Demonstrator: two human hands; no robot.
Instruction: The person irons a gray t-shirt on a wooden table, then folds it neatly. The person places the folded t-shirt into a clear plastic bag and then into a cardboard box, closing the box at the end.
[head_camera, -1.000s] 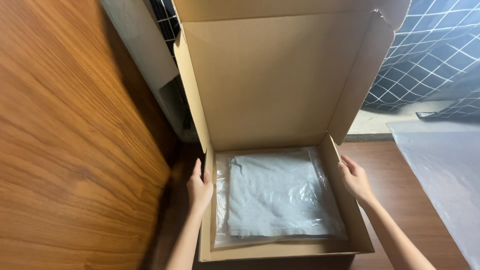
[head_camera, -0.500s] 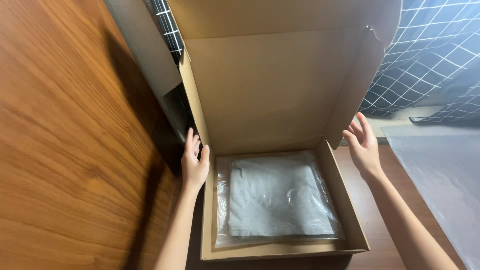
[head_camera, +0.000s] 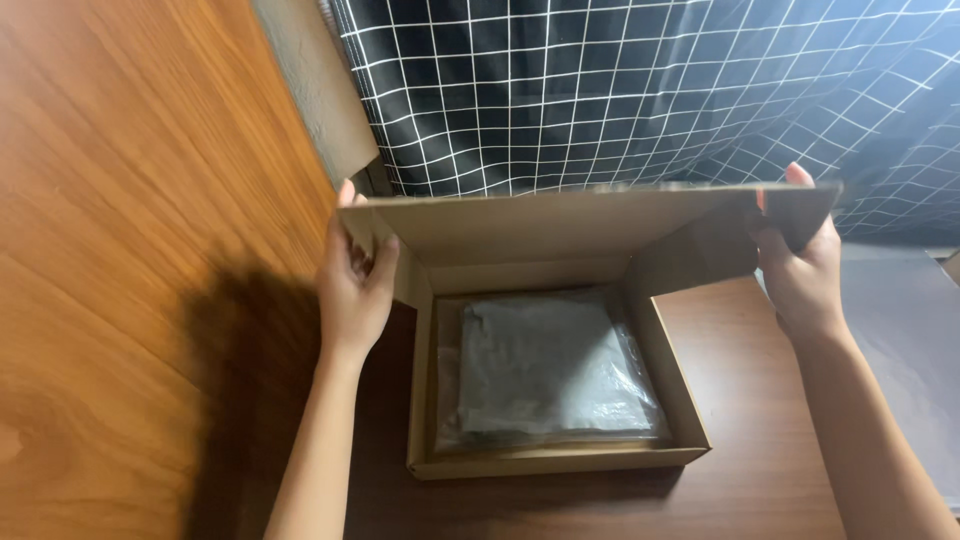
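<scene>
Left hand (head_camera: 355, 285) and right hand (head_camera: 805, 270) raised apart, fingers gripping.

Two bare hands and forearms show, the left hand (head_camera: 355, 285) at nine o'clock, the right hand (head_camera: 800, 270) at three o'clock. No sleeves, rings, watch or gloves appear on either.

A cardboard box (head_camera: 560, 455) sits on the table (head_camera: 760, 460), with a bagged folded cloth (head_camera: 545, 375) lying inside it. The lid (head_camera: 560, 225) hangs tilted over the box's far side. The left hand (head_camera: 355, 285) grips the lid's left corner, the right hand (head_camera: 800, 270) its right corner. A curtain (head_camera: 640, 90) hangs behind the box, and a wooden panel (head_camera: 130, 250) stands to its left.
</scene>
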